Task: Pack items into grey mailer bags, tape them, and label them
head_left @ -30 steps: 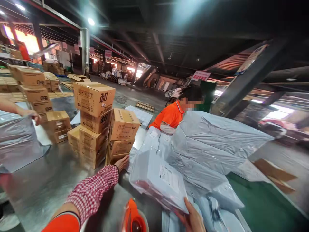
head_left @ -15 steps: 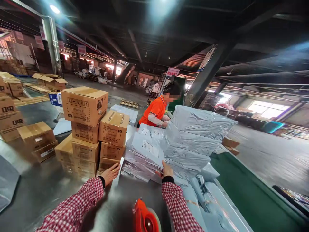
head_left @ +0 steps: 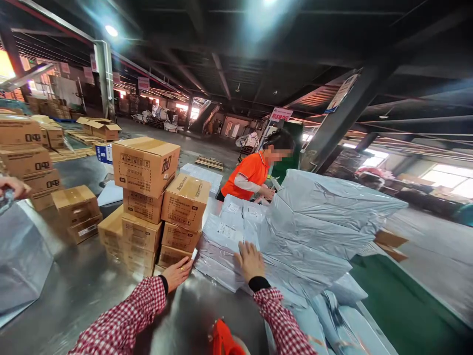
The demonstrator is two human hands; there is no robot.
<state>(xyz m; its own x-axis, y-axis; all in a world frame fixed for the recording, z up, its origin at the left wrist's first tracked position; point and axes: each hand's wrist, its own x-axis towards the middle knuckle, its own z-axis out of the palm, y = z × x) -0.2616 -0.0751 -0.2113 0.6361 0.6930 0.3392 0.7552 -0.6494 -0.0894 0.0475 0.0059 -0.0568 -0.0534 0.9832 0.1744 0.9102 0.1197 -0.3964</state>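
Where the silver-grey metal table (head_left: 199,318) comes nearest the person, an orange plastic tape dispenser (head_left: 226,340) stands on it, partly cut off by the lower edge of view. Just beyond, the left hand (head_left: 177,272), in a red-and-white checked sleeve (head_left: 125,308), lies at the foot of stacked brown cardboard cartons (head_left: 185,199). Its grip is released, fingers extended; contact with the lowest carton cannot be confirmed. The right hand (head_left: 251,260) is spread on pale grey, plastic-wrapped parcels (head_left: 218,256), its grip likewise released. These parcels are piled on the table between the cartons and a taller heap of creased grey plastic packages (head_left: 318,217); an upper one bears a white printed label (head_left: 227,230). To the left, another person's hand (head_left: 14,187) is at a large grey plastic bag (head_left: 24,251). To the right runs a flat green surface (head_left: 399,291). Past the parcels, a co-worker in an orange shirt (head_left: 247,172) leans forward. Farther off, a wooden pallet (head_left: 209,162) lies on the grey floor.
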